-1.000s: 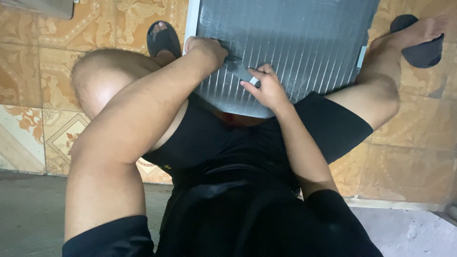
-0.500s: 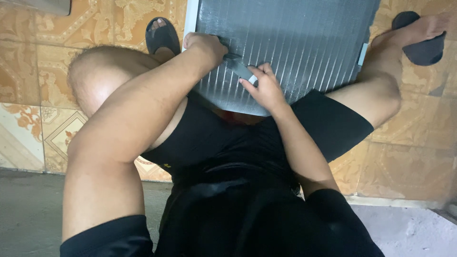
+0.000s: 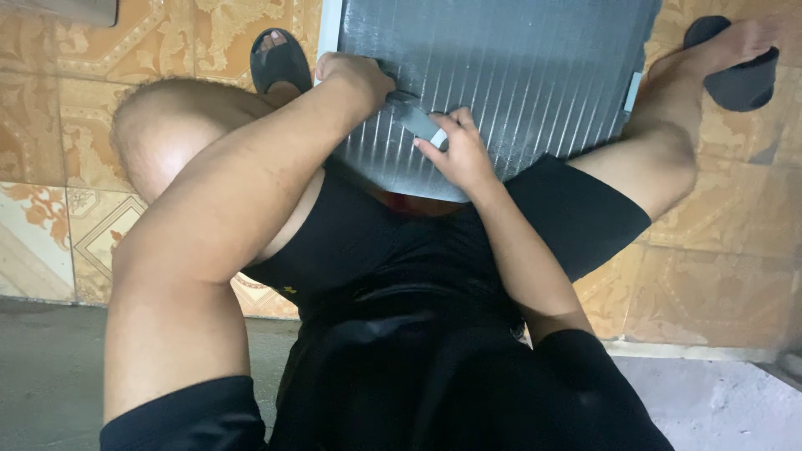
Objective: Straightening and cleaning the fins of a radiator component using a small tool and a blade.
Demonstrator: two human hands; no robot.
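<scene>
A grey finned metal panel (image 3: 518, 67), like a radiator or condenser core, lies between my legs on the tiled floor. My left hand (image 3: 355, 75) rests on its left edge, fingers curled over one end of a small grey tool (image 3: 415, 117). My right hand (image 3: 458, 150) grips the other end of that tool against the fins near the panel's lower edge. Both hands touch the panel.
I sit on orange patterned floor tiles (image 3: 50, 108), legs spread around the panel. Dark slippers are on my left foot (image 3: 276, 58) and right foot (image 3: 739, 63). A grey concrete strip (image 3: 50, 367) runs along the near side.
My hands and the tool stay at the same spot on the fins. The view shifted slightly; no clear movement of the panel.
</scene>
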